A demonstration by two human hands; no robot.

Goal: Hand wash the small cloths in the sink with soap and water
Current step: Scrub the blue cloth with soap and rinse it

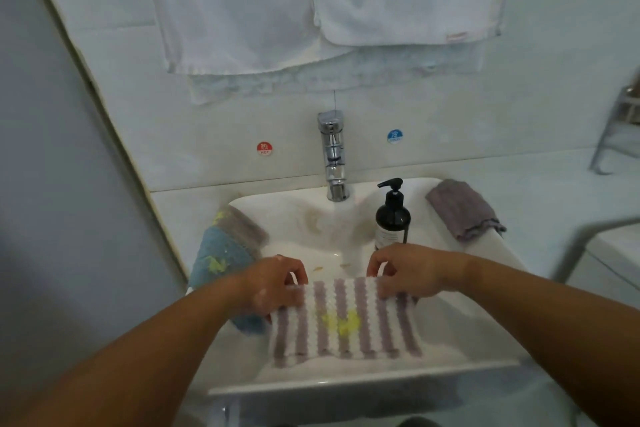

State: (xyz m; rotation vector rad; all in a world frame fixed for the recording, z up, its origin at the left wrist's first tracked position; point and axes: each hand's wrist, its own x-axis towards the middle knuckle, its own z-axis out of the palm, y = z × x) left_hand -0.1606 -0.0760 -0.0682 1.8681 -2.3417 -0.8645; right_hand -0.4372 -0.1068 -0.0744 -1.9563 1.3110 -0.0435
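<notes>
A purple-and-white striped cloth (346, 322) with a yellow stain hangs spread over the white sink (363, 381). My left hand (277, 282) pinches its top left corner. My right hand (408, 274) pinches its top right corner. A black soap pump bottle (392, 217) stands on the sink's back right, just beyond my right hand. The chrome tap (333, 156) runs a stream of water into the basin. A blue cloth (221, 260) and a striped cloth (240, 224), both with yellow stains, lie on the sink's left rim. A folded purple cloth (462, 210) sits on the right rim.
White towels (311, 3) hang on the wall above the tap. A red hot sticker (264, 148) and a blue cold sticker (394, 136) flank the tap. A metal rack (613, 128) stands at the right, and a grey wall edge runs along the left.
</notes>
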